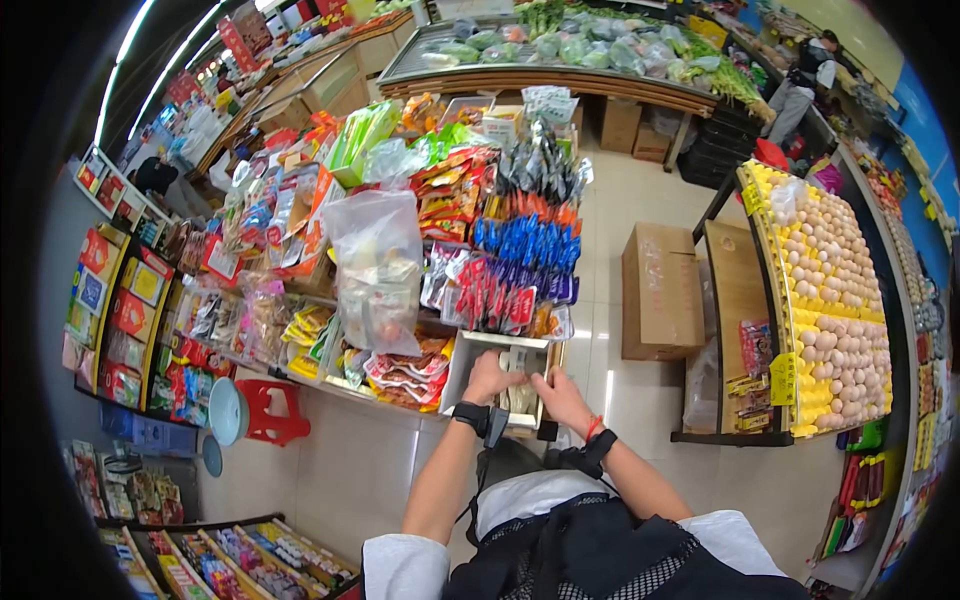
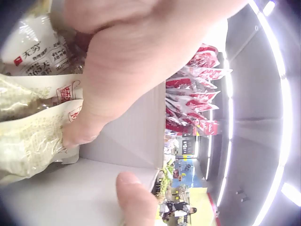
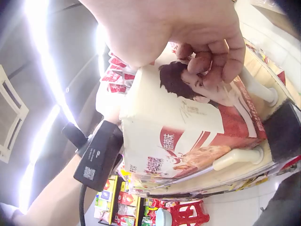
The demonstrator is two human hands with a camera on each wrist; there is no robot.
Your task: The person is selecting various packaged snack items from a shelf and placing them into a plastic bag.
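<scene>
First, at the lower centre of the head view, locate the left hand point(image 1: 493, 380), set into the left part of a white box point(image 2: 129, 136). One extended digit touches the edge of a cream packet point(image 2: 33, 148) at the left of the left-wrist view; the remaining fingers are largely hidden, so whether they pinch it cannot be determined. In the head view the packets lie directly to the right of this hand, between both hands. Their row appears longest up and down the frame; the long axis of a single packet is unclear. The left hand, being in contact, is nearer.

Next, the right hand point(image 1: 563, 398) stands at the right side of the box. Its fingers curl over the printed panel point(image 3: 188, 120), toward the upper right of the right-wrist view; whether they grip the cardboard cannot be determined.

Legible markings, left to right: a white packet point(image 2: 33, 49), upper left of the left-wrist view, reads "无穷". The cream packet carries red characters, partly covered. The printed panel reads "香辣味" beside a portrait; its larger lettering is too skewed to read.
</scene>
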